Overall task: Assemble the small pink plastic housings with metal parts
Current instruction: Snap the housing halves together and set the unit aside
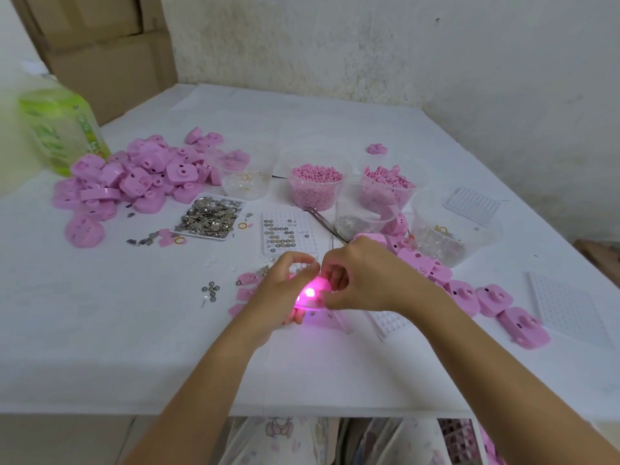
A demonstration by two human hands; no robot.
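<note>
1. A white table (134,347) is seen from above, with two bare forearms reaching in from the bottom edge.
2. A pink housing (313,293) is held just above the table at the centre, between both hands. A bright pink-white light glows from it.
3. The left hand (278,293) is cupped under the housing, with its lower fingers curled round the underside. Its thumb and forefinger are arched over the top, the tips almost meeting. Whether anything is pinched between them cannot be told.
4. The right hand (365,276) is curled against the housing's right side. Its fingers are bent inwards, and the fingertips (335,275) are pressed to the housing's upper edge.
5. A pile (134,176) of pink housings is heaped at the far left of the table.
6. Just right of the pile, a tray (189,229) heaped with small metal parts (209,218) is set.
7. A white grid (315,236) lies beyond the hands, with round metal discs (280,234) seated in some of its cells.
8. Clear tubs (315,186) stand behind the grid, and tweezers (323,221) lie beside them.
9. A row (476,293) of more pink housings lies to the right of the hands.
</note>
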